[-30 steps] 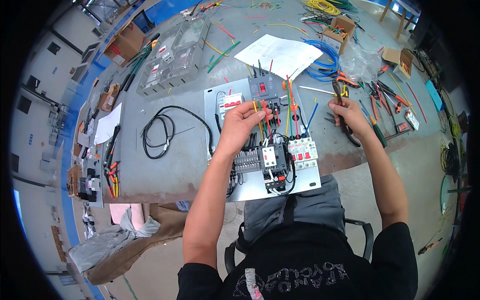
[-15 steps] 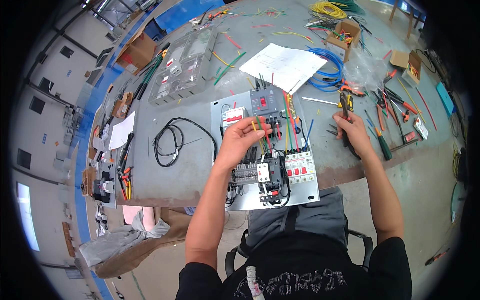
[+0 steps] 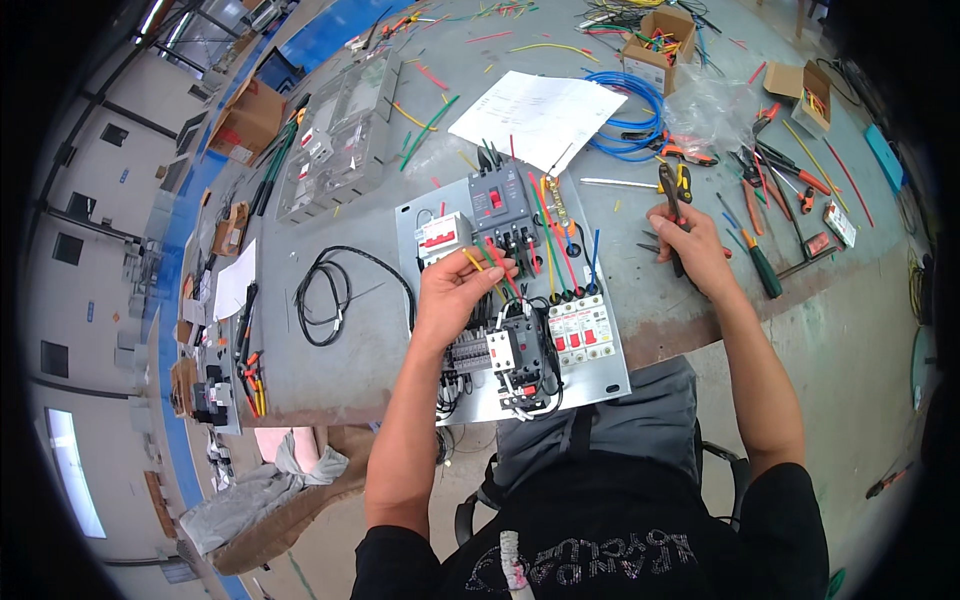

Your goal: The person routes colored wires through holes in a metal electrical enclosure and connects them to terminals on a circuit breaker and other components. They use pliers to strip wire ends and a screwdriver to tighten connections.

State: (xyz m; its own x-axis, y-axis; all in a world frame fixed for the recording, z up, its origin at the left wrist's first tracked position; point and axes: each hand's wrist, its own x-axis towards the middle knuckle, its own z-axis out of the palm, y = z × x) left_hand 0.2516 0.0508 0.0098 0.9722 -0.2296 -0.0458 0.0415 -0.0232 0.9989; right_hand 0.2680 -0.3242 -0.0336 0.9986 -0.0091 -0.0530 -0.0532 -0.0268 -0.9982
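Note:
My left hand [image 3: 452, 298] is over a metal mounting plate [image 3: 603, 378], thumb and fingers pinching thin wires [image 3: 474, 259] in yellow, green and red. Around it on the plate sit a grey circuit breaker [image 3: 515, 208] with a red switch, a white breaker [image 3: 438, 238], a row of small breakers [image 3: 568, 342] and a black-and-white contactor [image 3: 528, 348]. My right hand [image 3: 697, 252], to the right of the plate, is closed around a dark-handled tool [image 3: 669, 187] that looks like pliers. My fingers hide part of it.
A white paper sheet [image 3: 530, 112] lies behind the plate, beside a blue wire coil [image 3: 632, 100]. Several tools surround a green-handled screwdriver [image 3: 765, 272] at right. A black cable [image 3: 330, 300] and a clear plastic box [image 3: 350, 150] lie left. Small cartons [image 3: 650, 72] stand farther back.
The whole view has shifted, so the plate and bench appear farther left. My left hand still pinches the wires, slightly nearer me. The tool in my right hand looks more upright.

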